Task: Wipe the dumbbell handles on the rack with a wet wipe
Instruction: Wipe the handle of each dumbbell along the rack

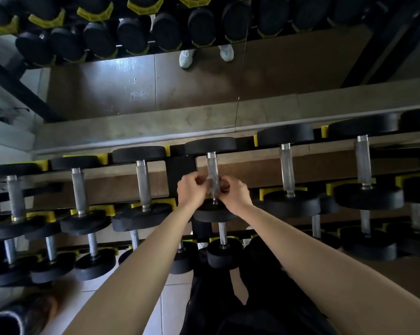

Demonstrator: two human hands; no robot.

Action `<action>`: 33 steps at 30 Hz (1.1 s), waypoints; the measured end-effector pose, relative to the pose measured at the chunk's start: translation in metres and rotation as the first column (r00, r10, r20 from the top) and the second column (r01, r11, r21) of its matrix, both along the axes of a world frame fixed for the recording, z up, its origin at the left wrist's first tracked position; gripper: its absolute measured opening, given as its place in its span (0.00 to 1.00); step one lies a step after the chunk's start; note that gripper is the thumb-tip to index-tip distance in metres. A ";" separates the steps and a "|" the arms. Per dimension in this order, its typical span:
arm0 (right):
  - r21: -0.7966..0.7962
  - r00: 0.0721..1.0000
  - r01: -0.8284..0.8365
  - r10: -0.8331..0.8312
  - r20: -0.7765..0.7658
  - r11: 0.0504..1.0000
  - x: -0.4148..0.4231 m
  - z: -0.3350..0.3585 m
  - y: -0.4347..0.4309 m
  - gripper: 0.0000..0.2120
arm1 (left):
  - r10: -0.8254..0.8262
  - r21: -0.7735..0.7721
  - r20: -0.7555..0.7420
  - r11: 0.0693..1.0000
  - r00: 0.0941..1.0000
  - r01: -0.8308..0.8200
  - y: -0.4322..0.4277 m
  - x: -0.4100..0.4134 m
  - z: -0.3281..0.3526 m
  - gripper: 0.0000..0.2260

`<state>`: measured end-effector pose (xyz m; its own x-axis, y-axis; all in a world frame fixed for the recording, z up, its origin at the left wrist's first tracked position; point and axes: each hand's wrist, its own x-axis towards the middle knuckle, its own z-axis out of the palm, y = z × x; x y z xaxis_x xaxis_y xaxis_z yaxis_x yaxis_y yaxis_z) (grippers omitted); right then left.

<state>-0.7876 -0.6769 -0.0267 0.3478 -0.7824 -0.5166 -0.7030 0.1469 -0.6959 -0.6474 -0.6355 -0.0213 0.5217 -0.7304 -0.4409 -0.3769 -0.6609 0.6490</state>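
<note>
Head, two hands [192, 189] [234, 195] gripping one handle [212, 165]

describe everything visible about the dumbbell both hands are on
The black round-headed dumbbell lies across the top tier of the black metal rack, pointing away from the person. A knurled silver metal handle joins two dull, rubber-looking discs. The left hand and right hand grip the handle's near end, fingers curled around it.

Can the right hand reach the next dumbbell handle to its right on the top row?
Probably yes. The right hand grips the middle handle. The neighbouring handle lies bare between its black heads, and nothing stands across the gap between them.
</note>
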 end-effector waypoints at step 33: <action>-0.143 0.980 0.188 -0.176 0.094 0.972 0.007 0.017 -0.033 0.05 | 0.070 -0.126 -0.283 0.986 0.956 -0.109 0.035 -0.003 0.001 0.12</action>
